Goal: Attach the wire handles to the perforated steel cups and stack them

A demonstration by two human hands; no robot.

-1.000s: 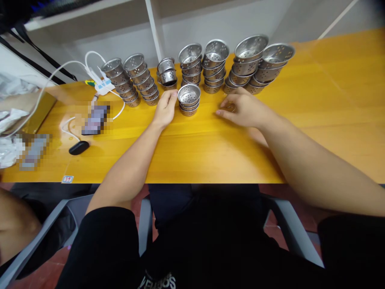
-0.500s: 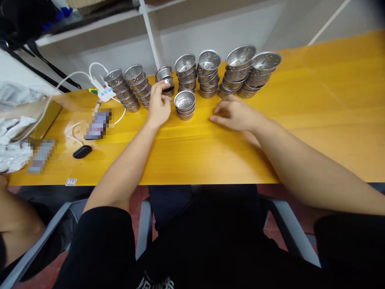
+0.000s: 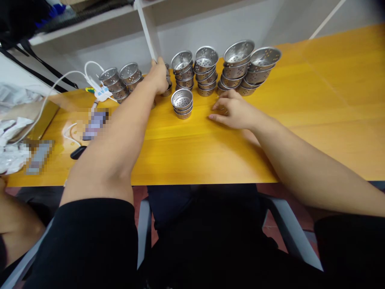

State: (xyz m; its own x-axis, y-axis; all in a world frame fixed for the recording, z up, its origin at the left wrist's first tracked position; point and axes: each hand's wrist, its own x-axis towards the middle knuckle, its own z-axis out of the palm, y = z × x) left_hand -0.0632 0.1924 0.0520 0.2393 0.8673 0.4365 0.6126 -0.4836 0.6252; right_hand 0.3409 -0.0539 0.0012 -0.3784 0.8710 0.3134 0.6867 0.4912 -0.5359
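Note:
My left hand reaches to the back of the yellow table and closes over a small stack of perforated metal cups, which it mostly hides. A short stack of perforated metal cups stands just in front of it. My right hand rests on the table to the right of that short stack, fingers loosely curled and pointing left, with nothing visible in them. Behind stand several taller cup stacks: two at the left, two in the middle, two wider ones at the right.
A white power strip with cables, a blurred phone and a black oval object lie at the left. Crumpled plastic sits at the far left edge. A white shelf post rises behind the cups. Another person's arm shows bottom left.
My left hand has moved from beside the short front stack up and back onto the small stack at the rear. My right hand has stayed in place.

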